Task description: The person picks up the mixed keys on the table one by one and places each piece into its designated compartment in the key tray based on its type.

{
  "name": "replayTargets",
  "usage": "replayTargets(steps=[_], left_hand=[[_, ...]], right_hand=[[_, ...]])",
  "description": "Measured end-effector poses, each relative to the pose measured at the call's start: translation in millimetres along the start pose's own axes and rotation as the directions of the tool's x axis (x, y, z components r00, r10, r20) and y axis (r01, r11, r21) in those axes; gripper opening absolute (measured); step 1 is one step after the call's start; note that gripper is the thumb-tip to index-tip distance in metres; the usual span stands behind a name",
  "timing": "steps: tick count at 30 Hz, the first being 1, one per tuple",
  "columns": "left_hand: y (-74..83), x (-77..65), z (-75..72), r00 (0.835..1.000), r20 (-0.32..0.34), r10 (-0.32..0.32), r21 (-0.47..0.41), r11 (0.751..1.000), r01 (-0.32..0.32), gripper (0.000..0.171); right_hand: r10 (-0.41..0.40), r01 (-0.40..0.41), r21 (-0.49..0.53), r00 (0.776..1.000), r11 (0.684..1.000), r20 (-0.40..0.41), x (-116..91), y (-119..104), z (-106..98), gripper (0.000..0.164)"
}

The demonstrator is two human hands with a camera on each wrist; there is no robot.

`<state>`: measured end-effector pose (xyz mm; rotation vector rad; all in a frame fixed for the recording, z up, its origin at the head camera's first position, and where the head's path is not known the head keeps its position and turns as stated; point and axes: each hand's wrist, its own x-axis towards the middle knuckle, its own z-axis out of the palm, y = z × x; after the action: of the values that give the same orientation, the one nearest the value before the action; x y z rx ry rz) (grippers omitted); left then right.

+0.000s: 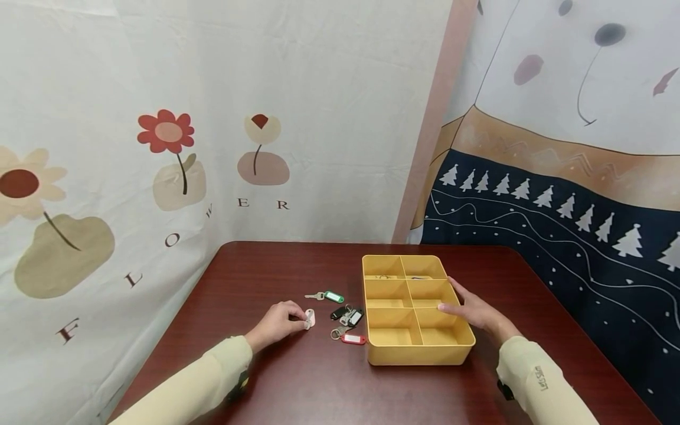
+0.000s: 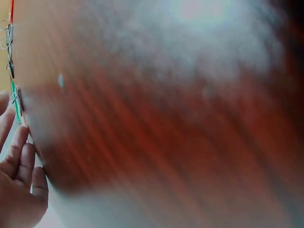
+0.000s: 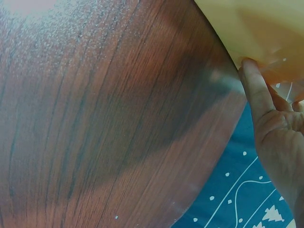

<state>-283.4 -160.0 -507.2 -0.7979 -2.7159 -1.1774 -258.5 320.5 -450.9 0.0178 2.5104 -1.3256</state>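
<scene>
My left hand (image 1: 280, 322) pinches a key with a pale pinkish-white tag (image 1: 310, 317) between thumb and fingertips, low over the table. In the left wrist view the fingers of that hand (image 2: 21, 175) show at the left edge. My right hand (image 1: 475, 308) grips the right wall of a yellow divided box (image 1: 419, 355), thumb over the rim and fingers along the outside. Between left hand and box lie a key with a green tag (image 1: 333, 297), keys with black tags (image 1: 338, 313) and a key with a red tag (image 1: 353, 339).
The box has six compartments; small metal items show in the far left one (image 1: 382, 277), and something small lies in the far right one. Everything stands on a dark red wooden table (image 1: 297, 383). Printed curtains (image 1: 329, 118) hang behind and beside it.
</scene>
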Motion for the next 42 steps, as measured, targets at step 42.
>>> replayTargets(steps=[42], left_hand=[[20.4, 16.5, -15.9, 0.999, -0.038, -0.029, -0.012, 1.000, 0.028, 0.008]], right_hand=[[-0.026, 0.026, 0.009, 1.000, 1.000, 0.007, -1.6, -1.2, 0.0, 0.102]])
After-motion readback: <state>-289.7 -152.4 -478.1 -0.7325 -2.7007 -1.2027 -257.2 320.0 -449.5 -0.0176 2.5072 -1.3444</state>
